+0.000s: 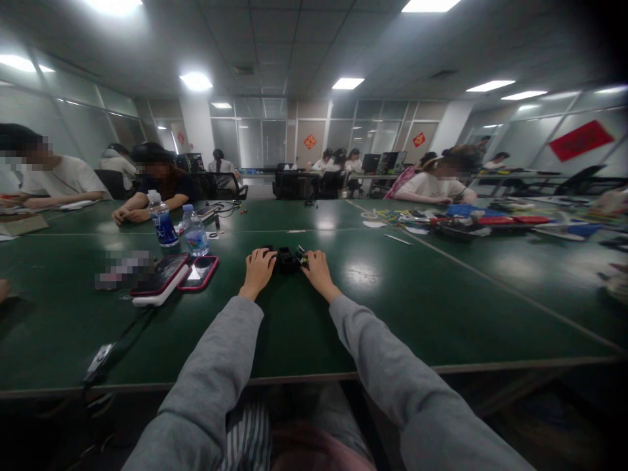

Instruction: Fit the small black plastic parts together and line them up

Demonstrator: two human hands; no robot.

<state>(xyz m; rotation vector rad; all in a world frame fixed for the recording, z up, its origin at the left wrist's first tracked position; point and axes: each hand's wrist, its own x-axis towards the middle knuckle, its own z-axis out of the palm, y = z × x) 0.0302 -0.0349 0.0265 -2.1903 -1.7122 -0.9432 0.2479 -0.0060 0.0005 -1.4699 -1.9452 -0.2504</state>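
Note:
At the middle of the green table (314, 314), a small black open-topped box (286, 258) sits between my two hands. My left hand (260, 267) is at its left side, fingers curled down by a dark piece that they mostly cover; its kind is hidden. On the other side, my right hand (316, 268) has its fingers closed on a small black part with silver and yellowish bits (301, 254), right beside the box. That part is too small to name.
Left of my hands lie phones with red edges (198, 273), a white power bank (161, 288) and two water bottles (196, 232). A pen (398, 240) and a heap of cables and tools (471, 222) lie to the right. Several people sit around the table.

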